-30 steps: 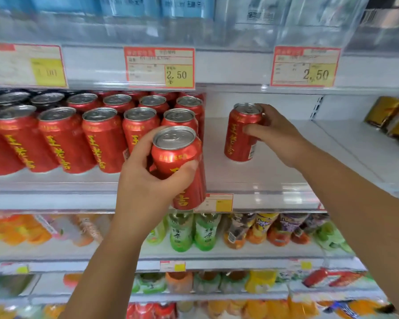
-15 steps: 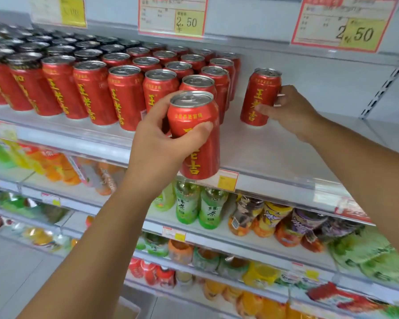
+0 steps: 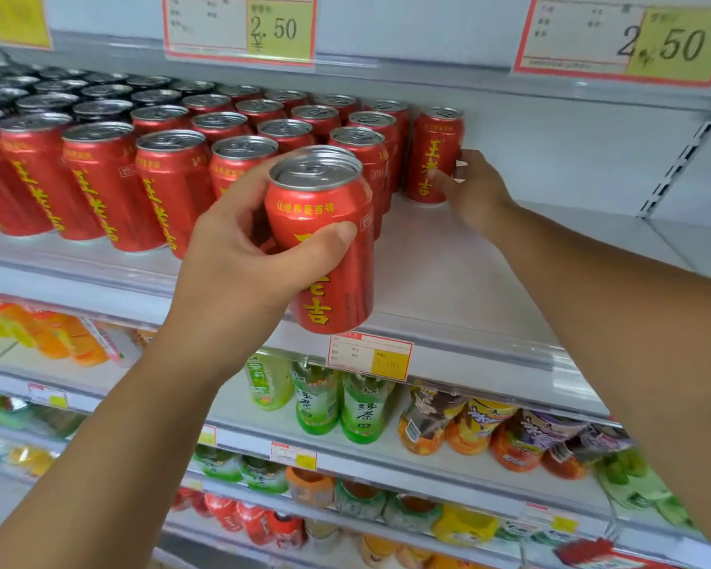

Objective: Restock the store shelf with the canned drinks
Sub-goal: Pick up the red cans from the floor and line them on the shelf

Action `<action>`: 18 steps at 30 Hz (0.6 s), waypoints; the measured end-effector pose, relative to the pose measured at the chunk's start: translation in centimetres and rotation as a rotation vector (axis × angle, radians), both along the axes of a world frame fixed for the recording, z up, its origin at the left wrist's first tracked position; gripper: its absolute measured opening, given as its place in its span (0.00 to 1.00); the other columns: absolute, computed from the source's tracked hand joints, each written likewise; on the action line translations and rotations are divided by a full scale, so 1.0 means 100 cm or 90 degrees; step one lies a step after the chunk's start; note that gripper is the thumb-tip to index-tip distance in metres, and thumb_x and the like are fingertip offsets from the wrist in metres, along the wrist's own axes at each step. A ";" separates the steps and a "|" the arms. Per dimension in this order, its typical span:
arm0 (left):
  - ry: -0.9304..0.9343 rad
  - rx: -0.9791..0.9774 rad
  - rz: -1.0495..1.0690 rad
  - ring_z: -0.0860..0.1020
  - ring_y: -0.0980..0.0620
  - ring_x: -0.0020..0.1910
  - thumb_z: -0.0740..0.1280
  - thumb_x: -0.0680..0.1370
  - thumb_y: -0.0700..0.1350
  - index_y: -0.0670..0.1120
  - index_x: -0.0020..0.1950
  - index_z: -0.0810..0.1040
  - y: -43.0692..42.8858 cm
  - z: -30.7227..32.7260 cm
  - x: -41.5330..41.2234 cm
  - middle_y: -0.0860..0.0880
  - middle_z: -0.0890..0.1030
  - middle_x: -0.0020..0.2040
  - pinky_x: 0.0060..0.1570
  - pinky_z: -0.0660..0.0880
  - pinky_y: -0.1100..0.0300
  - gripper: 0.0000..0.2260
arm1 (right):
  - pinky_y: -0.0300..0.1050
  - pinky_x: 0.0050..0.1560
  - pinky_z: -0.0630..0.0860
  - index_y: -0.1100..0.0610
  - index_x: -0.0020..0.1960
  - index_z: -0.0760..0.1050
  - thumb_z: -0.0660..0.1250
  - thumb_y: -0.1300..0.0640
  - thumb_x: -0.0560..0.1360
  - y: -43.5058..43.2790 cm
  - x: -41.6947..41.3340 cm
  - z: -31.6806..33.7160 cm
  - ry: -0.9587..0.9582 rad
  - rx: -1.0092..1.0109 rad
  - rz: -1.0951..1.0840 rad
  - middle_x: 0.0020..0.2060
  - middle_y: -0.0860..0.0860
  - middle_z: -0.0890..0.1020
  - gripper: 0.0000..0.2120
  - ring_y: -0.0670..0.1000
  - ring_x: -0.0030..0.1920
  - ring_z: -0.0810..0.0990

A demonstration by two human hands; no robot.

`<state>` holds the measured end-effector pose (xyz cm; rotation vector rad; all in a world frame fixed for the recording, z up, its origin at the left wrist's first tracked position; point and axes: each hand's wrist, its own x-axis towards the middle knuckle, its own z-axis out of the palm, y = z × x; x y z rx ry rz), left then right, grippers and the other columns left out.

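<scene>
Can (image 3: 325, 240) in my left hand (image 3: 230, 264), nearest of all: it is almost upright, long axis near vertical, lid end up and tipped slightly left, pull tab showing. My thumb crosses its front and my fingers (image 3: 243, 186) curl round its left side, closed firmly on it. It hangs in front of the shelf (image 3: 448, 281) edge, not standing on the board. Large yellow Chinese characters run down its red side, under a smaller yellow line. Just below it, a red-bordered price label (image 3: 370, 357) on the shelf lip is too blurred to read. Under that, green tea bottles (image 3: 337, 404) stand on a lower shelf. Further in, my right hand (image 3: 475, 190) wraps thumb and fingers round the lower half of the end can (image 3: 434, 158). That one stands upright on the shelf, just beside the packed rows of red cans (image 3: 173, 178) to its left, all lids up. Overhead, two price tags (image 3: 239, 28) read 2.50.
</scene>
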<state>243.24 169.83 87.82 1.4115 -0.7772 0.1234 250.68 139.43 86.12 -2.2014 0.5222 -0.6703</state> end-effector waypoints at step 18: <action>0.043 0.030 -0.018 0.83 0.56 0.50 0.76 0.67 0.42 0.44 0.62 0.78 -0.052 0.010 -0.013 0.51 0.85 0.52 0.51 0.78 0.63 0.24 | 0.39 0.62 0.72 0.45 0.70 0.65 0.74 0.61 0.68 0.073 -0.160 0.034 0.104 0.092 0.424 0.62 0.46 0.77 0.35 0.42 0.63 0.76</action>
